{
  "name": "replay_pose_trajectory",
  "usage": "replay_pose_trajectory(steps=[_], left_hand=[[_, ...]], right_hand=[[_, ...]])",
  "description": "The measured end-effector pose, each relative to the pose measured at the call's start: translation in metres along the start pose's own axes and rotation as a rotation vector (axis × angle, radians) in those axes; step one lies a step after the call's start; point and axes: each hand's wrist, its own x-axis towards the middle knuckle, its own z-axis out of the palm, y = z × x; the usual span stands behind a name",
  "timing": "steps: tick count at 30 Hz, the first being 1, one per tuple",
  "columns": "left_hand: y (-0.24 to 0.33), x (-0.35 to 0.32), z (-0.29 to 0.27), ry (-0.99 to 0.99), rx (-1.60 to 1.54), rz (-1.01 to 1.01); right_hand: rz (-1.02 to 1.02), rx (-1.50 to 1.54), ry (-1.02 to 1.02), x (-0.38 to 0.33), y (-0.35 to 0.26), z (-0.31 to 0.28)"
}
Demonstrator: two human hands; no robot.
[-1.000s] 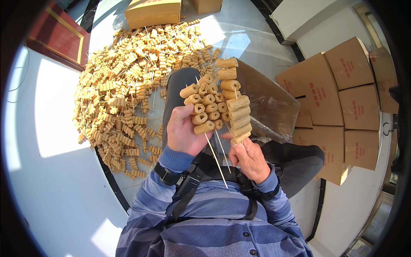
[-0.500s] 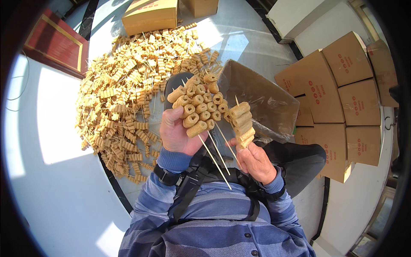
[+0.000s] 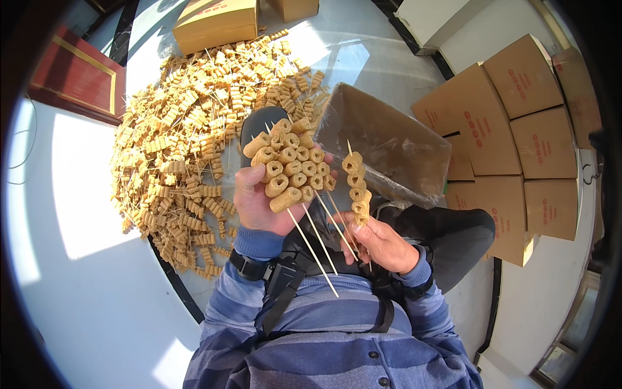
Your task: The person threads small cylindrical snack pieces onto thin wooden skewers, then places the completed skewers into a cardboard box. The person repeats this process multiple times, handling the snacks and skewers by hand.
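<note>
My left hand [image 3: 256, 200] is closed round a bundle of skewers [image 3: 293, 164], each threaded with short, hollow, golden-brown rolls. Their bare stick ends point down toward my lap, and the far fingers are partly hidden behind the rolls. Just right of the bundle, my right hand [image 3: 382, 245] pinches a single skewer [image 3: 356, 185] of the same rolls by its lower part. This skewer stands nearly upright, its pointed tip showing above the top roll and the open ends of its rolls facing me. A small gap separates it from the bundle.
A large heap of skewered rolls [image 3: 188, 129] covers the floor at left and ahead. Beyond my knees stands an open carton [image 3: 389, 129] lined with clear plastic. Cardboard boxes [image 3: 492, 129] are stacked at right. Another box [image 3: 217, 26] sits behind the heap.
The single skewer in my right hand has turned about its stick, so its rolls now show their open ends. The bundle in my left hand has shifted slightly left and down.
</note>
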Motion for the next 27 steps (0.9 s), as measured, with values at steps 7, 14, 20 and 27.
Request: replay_pose_trajectory(steps=[7,14,20,27], left_hand=[[-0.009,0.000,-0.004,-0.084,0.085,-0.053],[-0.025,-0.003,-0.001,-0.008,0.030,-0.072],[-0.027,-0.001,0.000,0.036,0.013,-0.006],[-0.030,-0.001,-0.005,-0.061,0.001,-0.061]], right_hand=[[-0.066,-0.372,0.419,0.014,-0.002,-0.008],[-0.126,-1.165,0.852,0.035,0.000,0.011],[-0.231,-1.117,0.778,0.034,0.000,0.014],[-0.286,-1.031,0.625,0.031,0.004,0.013]])
